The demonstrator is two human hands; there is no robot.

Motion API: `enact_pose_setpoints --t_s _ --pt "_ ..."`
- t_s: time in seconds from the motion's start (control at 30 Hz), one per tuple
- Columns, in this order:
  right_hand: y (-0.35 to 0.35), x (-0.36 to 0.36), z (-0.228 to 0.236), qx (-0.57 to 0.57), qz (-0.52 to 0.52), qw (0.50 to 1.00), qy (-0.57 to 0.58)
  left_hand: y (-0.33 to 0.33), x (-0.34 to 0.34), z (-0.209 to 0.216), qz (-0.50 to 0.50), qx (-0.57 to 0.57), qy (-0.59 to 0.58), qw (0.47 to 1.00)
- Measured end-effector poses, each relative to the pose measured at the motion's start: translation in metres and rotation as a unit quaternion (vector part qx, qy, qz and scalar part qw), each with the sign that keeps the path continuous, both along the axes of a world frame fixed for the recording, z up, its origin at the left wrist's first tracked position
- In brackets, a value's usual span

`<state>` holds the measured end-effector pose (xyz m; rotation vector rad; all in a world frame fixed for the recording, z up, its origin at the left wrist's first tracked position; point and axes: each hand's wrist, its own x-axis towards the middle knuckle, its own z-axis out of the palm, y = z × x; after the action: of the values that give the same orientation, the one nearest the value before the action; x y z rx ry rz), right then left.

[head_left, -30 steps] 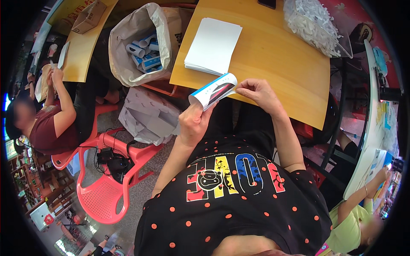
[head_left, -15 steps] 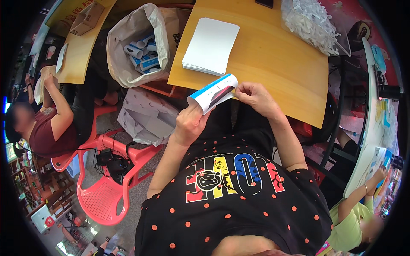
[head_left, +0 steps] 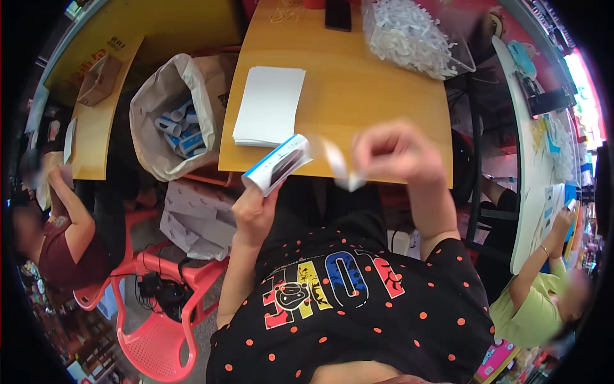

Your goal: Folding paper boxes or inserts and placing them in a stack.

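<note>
My left hand (head_left: pixel 254 214) is closed around the lower end of a rolled paper sleeve (head_left: pixel 278 162), white with a blue edge and a dark printed shape. The sleeve is held just off the table's front edge, tilted up to the right. To its right, my right hand (head_left: pixel 401 153) is pinched on a thin white strip (head_left: pixel 339 168), which curls and is smeared by motion. The strip appears apart from the sleeve, though the blur hides its far end. A stack of white sheets (head_left: pixel 268 105) lies on the table beyond the sleeve.
A pale sack (head_left: pixel 144 128) left of the wooden table (head_left: pixel 345 83) holds several similar rolled sleeves. At the far right, a clear container (head_left: pixel 457 54) is heaped with white strips. A dark phone (head_left: pixel 338 14) lies at the back. A red chair (head_left: pixel 157 349) stands left; people work on both sides.
My right hand has drawn away from the sleeve, up and to the right, with a white strip now in its fingers. My left hand still holds the sleeve. The view has shifted.
</note>
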<state>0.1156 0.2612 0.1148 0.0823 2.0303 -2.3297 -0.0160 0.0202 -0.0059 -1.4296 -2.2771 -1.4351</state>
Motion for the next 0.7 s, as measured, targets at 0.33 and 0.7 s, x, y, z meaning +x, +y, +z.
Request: enact_pose_setpoints --t_s 0.33,0.7 --pt "0.301 -0.037 -0.029 0.776 -0.433 0.457 -0.042 0.0 -0.006 0.012 -0.02 0.255 -0.606 0.753" --pt "-0.028 -0.043 -0.071 0.188 -0.305 0.925 0.124 0.011 -0.014 0.011 0.025 0.277 -0.635 0.721"
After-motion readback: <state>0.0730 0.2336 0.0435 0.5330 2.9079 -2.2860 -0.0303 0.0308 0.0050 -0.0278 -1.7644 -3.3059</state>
